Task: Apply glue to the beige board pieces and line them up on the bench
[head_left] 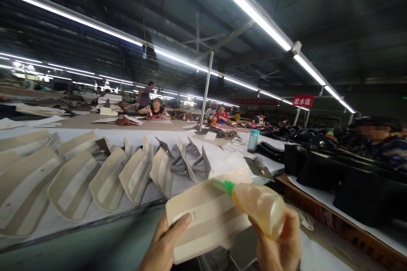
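My left hand (167,239) grips the left end of a cream bag flap panel (211,224), its thumb lying on the inner face near a small rectangular cutout. In my right hand (280,241) is a squeeze glue bottle (260,207), translucent and amber, tilted with its green nozzle over the panel's upper edge. Whether the tip touches the panel, I cannot tell. Beyond the panel, several similar curved cream panels (108,178) stand in rows on the white-covered table (74,224). Grey pieces with metal fittings (203,165) are at the right end of the rows.
A light-blue bottle (253,140) stands at the back right beside a dark piece with a metal clasp (259,168). Black bag pieces (321,178) crowd a wooden-edged bench at right, where a person (388,148) sits. A metal pole (206,91) rises beyond the table.
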`<state>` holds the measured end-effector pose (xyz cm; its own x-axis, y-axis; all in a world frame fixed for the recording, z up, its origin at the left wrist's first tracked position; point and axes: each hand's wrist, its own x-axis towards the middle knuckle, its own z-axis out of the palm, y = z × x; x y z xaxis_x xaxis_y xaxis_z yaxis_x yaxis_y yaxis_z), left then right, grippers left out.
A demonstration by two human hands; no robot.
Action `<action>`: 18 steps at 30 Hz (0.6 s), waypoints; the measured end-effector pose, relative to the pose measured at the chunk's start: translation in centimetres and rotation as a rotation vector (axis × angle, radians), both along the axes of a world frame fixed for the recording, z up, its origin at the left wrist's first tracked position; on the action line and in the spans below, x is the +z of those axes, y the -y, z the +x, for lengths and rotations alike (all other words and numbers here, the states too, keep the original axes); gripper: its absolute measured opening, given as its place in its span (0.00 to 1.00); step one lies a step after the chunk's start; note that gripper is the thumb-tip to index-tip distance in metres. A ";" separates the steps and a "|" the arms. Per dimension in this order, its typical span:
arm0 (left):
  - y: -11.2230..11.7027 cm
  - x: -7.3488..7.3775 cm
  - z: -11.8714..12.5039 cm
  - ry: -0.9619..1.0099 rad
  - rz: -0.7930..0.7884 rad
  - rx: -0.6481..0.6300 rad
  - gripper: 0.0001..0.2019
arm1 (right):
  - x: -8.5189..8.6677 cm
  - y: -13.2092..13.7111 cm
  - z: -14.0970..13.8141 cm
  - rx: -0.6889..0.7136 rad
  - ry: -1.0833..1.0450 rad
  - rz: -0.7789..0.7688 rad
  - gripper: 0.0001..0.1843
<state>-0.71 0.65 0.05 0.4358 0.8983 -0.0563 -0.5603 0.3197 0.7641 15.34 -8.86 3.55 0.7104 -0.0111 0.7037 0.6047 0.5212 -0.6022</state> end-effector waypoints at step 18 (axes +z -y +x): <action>-0.4 0.1 0.0 -0.006 -0.025 0.040 0.41 | 0.9 -0.9 4.9 -0.226 -0.142 -0.003 0.30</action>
<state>-0.74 1.04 0.14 0.3988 0.9134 -0.0814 -0.5689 0.3160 0.7593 20.27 -7.95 4.40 0.7819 -0.1793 0.5971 0.6148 0.3807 -0.6907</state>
